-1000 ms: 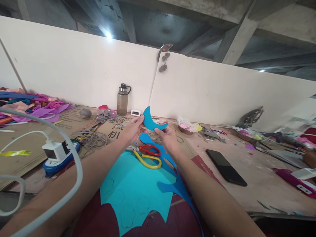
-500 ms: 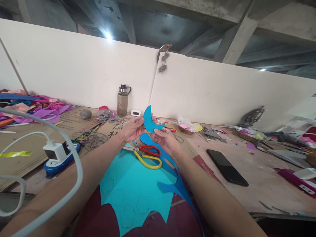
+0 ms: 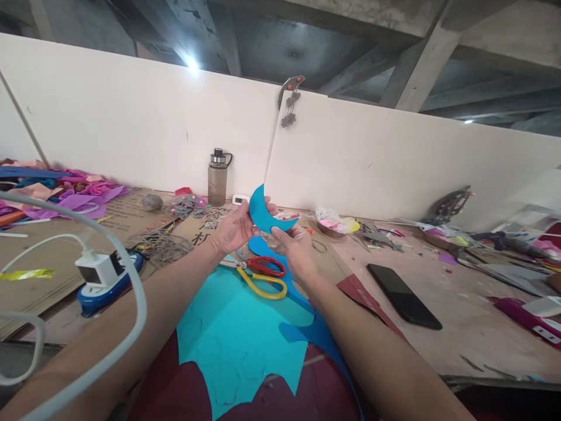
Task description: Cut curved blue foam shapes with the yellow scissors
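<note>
In the head view, a cluttered tabletop (image 3: 451, 292) met a white partition (image 3: 394, 169) toward twelve o'clock, under concrete beams (image 3: 429, 64). At the centre, raised, was a blue crescent (image 3: 262, 215); the left hand (image 3: 235, 230) had its grip pinched at nine o'clock, the right hand (image 3: 300, 251) at five. Beyond, toward ten, stood a bottle (image 3: 218, 182), contents unclear; toward three, a bowl (image 3: 332, 232) held pink and yellow pieces.
</note>
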Demonstrator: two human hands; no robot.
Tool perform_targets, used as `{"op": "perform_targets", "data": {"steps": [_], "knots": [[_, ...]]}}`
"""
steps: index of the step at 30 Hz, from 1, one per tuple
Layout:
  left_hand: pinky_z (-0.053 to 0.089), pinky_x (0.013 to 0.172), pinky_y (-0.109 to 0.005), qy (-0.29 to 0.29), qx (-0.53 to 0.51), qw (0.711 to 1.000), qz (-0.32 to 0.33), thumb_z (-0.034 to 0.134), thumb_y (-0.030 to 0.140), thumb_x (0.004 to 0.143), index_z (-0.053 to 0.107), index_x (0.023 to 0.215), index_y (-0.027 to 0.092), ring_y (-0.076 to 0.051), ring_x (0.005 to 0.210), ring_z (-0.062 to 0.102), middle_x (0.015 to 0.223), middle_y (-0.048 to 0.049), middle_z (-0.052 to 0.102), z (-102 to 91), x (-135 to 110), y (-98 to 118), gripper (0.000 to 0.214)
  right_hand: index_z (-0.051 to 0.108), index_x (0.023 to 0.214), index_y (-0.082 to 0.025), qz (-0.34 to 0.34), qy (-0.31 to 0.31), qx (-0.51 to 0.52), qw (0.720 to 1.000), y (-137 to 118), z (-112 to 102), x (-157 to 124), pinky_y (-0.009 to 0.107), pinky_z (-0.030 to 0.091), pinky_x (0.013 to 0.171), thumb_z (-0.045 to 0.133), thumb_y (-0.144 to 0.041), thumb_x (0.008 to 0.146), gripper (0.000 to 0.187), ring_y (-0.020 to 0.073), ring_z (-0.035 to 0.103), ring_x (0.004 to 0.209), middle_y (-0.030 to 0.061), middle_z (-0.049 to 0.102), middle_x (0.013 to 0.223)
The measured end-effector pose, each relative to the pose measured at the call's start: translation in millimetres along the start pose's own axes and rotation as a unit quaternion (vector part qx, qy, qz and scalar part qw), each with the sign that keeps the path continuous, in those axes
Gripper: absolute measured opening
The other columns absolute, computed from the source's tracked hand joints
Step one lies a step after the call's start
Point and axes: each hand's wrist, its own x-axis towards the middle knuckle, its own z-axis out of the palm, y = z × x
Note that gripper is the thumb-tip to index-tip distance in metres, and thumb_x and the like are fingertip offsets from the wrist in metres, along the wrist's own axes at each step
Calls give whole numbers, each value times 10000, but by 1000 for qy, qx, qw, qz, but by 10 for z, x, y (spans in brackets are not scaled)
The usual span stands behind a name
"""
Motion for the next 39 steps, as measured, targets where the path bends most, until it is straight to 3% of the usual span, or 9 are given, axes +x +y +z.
{"op": "perform_targets", "data": {"steps": [2,7,11,15,19,23,30,34,39], "knots": [[438,488,-200,11,34,999,27,693,409,860,723,1152,160,-246,1053,681,1172,-139,725,20,-4,-48,385,685,903,-211,-44,25,-90,995,9,-19,-10,371,520,811,738,-345,766,200,215,670,866,38,745,941],[478,568,-201,40,70,995,53,779,291,793,738,974,162,-138,793,667,1011,-89,740,83,-8,-162,227,668,876,-192,-154,65,-281,945,52,-99,-20,361,499,726,681,-352,835,166,207,627,746,48,713,844],[493,585,-222,56,80,993,70,808,301,752,708,881,135,-118,701,632,859,-61,715,172,-7,-166,233,646,902,-208,-212,61,-313,924,44,-111,-23,376,507,786,652,-327,870,123,230,654,855,60,718,914],[466,528,-225,116,105,984,81,820,296,717,663,821,132,-96,588,584,731,-22,666,280,-12,-169,250,621,893,-218,-254,63,-351,899,16,-99,-41,400,501,814,638,-297,880,82,249,655,910,65,713,918],[476,542,-232,160,74,981,83,820,281,695,631,899,162,-119,646,617,736,-1,649,344,-20,-211,302,592,848,-221,-278,60,-386,878,-6,-98,-57,400,483,784,629,-285,888,84,247,637,873,56,694,874],[497,578,-242,161,67,981,85,821,325,704,615,947,170,-126,676,631,761,-8,663,337,-16,-241,354,572,804,-221,-292,63,-409,862,-31,-97,-60,387,463,737,635,-294,888,128,237,609,810,48,657,820],[476,526,-231,166,111,974,109,828,378,689,601,817,165,-96,584,575,704,20,614,315,13,-242,337,573,887,-214,-300,43,-397,866,-17,-77,-62,398,470,792,612,-247,908,55,240,601,881,58,646,893],[474,539,-230,180,121,969,121,824,386,696,600,833,172,-98,608,579,728,21,622,302,15,-228,339,563,1044,-202,-282,53,-387,876,3,-70,-53,401,484,827,657,-253,877,198,240,581,964,84,614,1033],[479,570,-242,190,164,957,145,807,410,721,600,830,181,-108,638,589,758,11,643,201,27,-227,327,604,1008,-203,-289,37,-379,879,5,-86,-39,398,489,828,632,-289,915,130,238,586,956,78,633,1003]]}}
